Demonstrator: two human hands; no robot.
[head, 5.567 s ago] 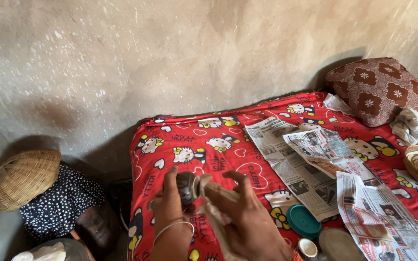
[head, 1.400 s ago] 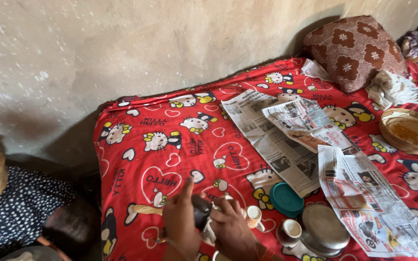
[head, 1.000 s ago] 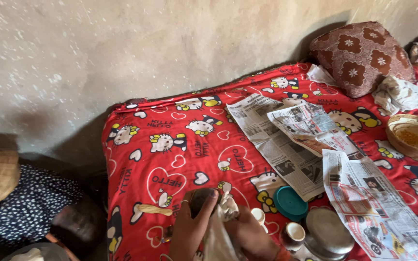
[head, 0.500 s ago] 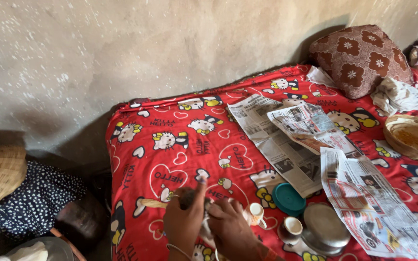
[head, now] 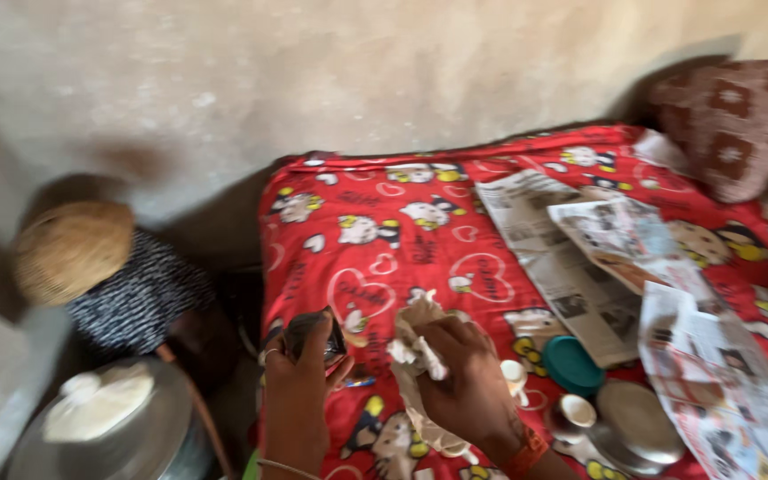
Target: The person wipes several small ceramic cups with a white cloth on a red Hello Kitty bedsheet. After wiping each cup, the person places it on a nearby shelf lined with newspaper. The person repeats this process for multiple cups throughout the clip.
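We are gripping small dark pot (head: 313, 333) in left hand (head: 300, 391); right hand (head: 464, 382), at 3 o'clock, bunching pale cloth (head: 415, 342). Slip risk: pot dropping onto cups (head: 513, 375).

left hand (head: 300, 382) holding dark object (head: 311, 333), right hand (head: 464, 378) gripping cloth (head: 415, 351)

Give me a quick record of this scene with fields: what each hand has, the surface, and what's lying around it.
Left hand: holds a small dark round object, too blurred to identify
Right hand: grips a crumpled pale cloth
Surface: red cartoon-print sheet
On the sheet: newspapers, teal lid, small white cup, metal lid
Far right corner: patterned cushion
Left of the sheet: woven basket, dotted dark fabric, metal pot
Backdrop: plain plaster wall
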